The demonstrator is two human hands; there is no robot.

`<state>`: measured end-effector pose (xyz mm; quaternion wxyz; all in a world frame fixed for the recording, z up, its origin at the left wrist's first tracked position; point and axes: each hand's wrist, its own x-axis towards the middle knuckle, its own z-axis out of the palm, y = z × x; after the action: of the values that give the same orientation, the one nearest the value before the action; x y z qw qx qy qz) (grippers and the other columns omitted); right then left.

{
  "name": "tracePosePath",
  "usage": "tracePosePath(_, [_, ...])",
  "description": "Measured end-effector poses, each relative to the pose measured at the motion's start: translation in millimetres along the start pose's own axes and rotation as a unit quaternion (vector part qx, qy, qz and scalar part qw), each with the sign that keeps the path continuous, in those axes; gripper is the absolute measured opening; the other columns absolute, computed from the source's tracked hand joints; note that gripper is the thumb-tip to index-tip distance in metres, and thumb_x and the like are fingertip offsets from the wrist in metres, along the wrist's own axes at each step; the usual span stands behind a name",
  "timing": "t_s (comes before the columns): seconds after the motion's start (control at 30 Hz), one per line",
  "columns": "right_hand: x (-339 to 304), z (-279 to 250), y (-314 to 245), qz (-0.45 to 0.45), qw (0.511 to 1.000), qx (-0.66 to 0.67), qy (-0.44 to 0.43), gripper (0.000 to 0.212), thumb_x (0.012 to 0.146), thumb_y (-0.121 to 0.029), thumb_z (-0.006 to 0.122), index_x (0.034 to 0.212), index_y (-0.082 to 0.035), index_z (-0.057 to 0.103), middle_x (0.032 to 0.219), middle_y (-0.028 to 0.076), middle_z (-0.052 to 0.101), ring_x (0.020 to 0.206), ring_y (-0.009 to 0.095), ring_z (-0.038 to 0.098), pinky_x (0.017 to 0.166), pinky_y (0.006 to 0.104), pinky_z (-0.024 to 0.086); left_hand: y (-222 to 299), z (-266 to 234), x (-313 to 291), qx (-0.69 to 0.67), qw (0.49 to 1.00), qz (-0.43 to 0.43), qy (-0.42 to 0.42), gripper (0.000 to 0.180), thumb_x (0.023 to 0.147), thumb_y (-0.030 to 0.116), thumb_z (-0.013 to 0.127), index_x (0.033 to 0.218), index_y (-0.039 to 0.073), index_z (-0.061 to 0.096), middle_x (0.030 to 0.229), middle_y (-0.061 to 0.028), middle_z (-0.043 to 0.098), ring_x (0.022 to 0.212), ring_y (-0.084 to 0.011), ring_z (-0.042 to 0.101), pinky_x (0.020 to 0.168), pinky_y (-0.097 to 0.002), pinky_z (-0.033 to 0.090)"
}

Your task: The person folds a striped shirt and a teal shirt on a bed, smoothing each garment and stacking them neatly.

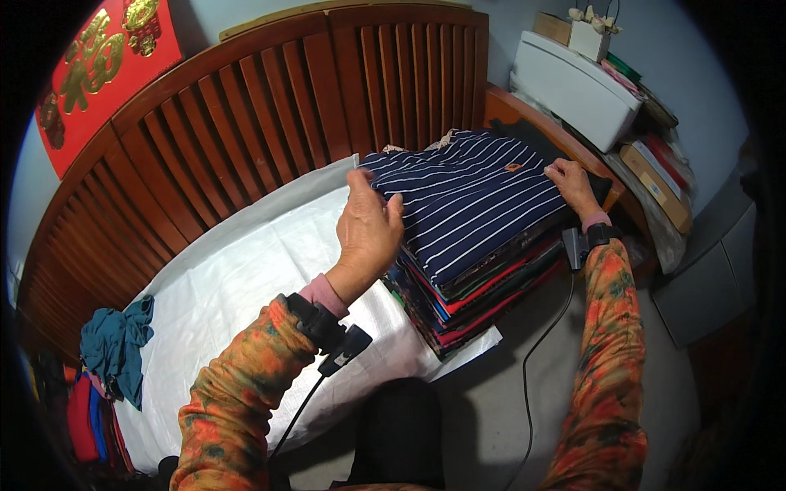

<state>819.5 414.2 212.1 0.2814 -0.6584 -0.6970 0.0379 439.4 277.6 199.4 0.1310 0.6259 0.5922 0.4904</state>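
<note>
A folded navy shirt with thin white stripes and a small orange patch lies on top of a tall stack of folded clothes. At the shirt's left edge is my left hand; its thumb and fingers are apart, and some fingertips are turned out of sight. My right hand is closed at the shirt's right edge, thumb and fingers pinching the cloth there. Dark cloth sticks out behind and to the right of the shirt.
The stack stands at the right end of a bed covered in a white sheet, against a slatted wooden headboard. A crumpled teal garment and more folded clothes are at far left. A white box stands back right. Cables hang from both wrist straps.
</note>
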Motion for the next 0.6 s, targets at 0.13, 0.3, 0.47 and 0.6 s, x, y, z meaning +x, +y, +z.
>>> tracePosePath(0.13, [2.2,-1.3,-10.6,-0.080,0.992,0.056,0.075,0.031,0.092,-0.029,0.066,0.085,0.001,0.066,0.080,0.019,0.067,0.077,0.034,0.066,0.072,0.0443,0.050,13.2,-0.4,0.7,0.060,0.956,0.285,-0.030,0.045,0.092,0.022,0.067,0.129,0.004,0.050,0.124,-0.0180,0.057,0.118,-0.0343,0.056,0.097,-0.0461,0.047])
tracePosePath(0.3, [-7.3,-7.0,-23.8,-0.036,0.991,-0.087,0.097,0.031,0.097,-0.032,0.058,0.098,-0.002,0.067,0.098,0.022,0.068,0.093,0.041,0.064,0.085,0.0489,0.049,6.0,5.3,-1.8,0.128,0.909,0.305,-0.255,0.064,0.099,0.054,0.049,0.144,0.008,0.048,0.144,-0.0192,0.048,0.141,-0.0362,0.038,0.118,-0.0570,0.021])
tracePosePath(0.47, [-2.4,-16.4,-51.0,-0.203,0.976,-0.023,0.082,0.038,0.100,-0.036,0.052,0.118,-0.005,0.066,0.120,0.019,0.064,0.114,0.037,0.058,0.100,0.0439,0.045,-2.8,14.0,4.2,0.140,0.908,0.287,-0.270,0.072,0.098,0.061,0.046,0.146,0.008,0.046,0.147,-0.0199,0.046,0.142,-0.0380,0.036,0.119,-0.0579,0.018])
tracePosePath(0.6, [-15.2,18.5,-71.5,-0.149,0.976,-0.139,-0.078,0.080,0.091,-0.070,0.048,0.148,-0.013,0.046,0.154,0.016,0.040,0.145,0.034,0.032,0.118,0.0526,0.023,-11.2,22.5,10.7,0.168,0.895,0.305,-0.280,0.077,0.096,0.070,0.038,0.151,0.015,0.041,0.151,-0.0181,0.042,0.145,-0.0404,0.030,0.118,-0.0636,0.013])
